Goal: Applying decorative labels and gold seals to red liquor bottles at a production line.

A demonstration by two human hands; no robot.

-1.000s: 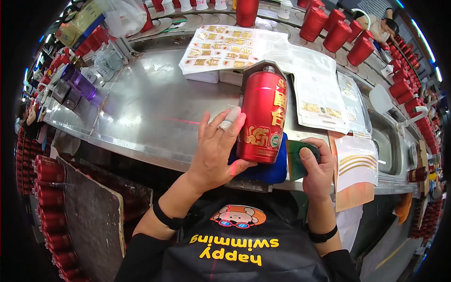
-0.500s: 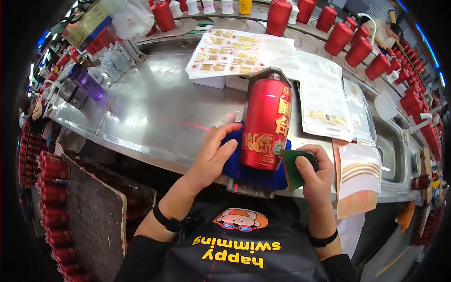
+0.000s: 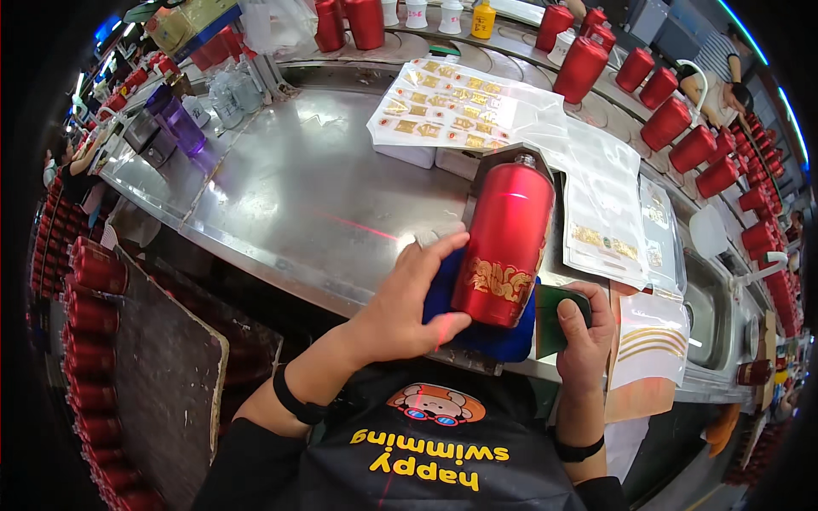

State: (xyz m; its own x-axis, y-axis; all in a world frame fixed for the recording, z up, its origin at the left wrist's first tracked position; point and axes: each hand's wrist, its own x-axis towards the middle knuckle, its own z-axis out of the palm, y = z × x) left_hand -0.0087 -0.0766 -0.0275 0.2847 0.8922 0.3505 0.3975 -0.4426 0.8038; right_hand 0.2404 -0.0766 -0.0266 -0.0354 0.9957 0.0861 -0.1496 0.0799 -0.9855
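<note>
A glossy red bottle (image 3: pixel 509 230) with a gold dragon pattern near its base lies tilted on a blue cloth (image 3: pixel 504 347), neck pointing away from me. At its left side is my left hand (image 3: pixel 399 305), fingers stretched and thumb apart, not gripping; whether the fingertips touch the bottle I cannot tell. A pale cover sits on one of its fingers. My right hand (image 3: pixel 586 345) is closed round a flat green scraper (image 3: pixel 550 318), held just right of the bottle's base. Dark plates of a holder show behind the bottle.
Sheets of gold decals (image 3: pixel 460 104) lie beyond the bottle, with more white sheets (image 3: pixel 601 255) to its right. A sheet with gold stripes (image 3: pixel 652 342) overlaps the front edge near a sink (image 3: pixel 705 311). Red bottles (image 3: pixel 582 70) line a conveyor behind. A purple bottle (image 3: pixel 179 123) stands left.
The bottle has turned, so the gold characters are out of sight and the dragon pattern faces up. My left hand's fingers have opened wider. The scraper stays in my right hand.
</note>
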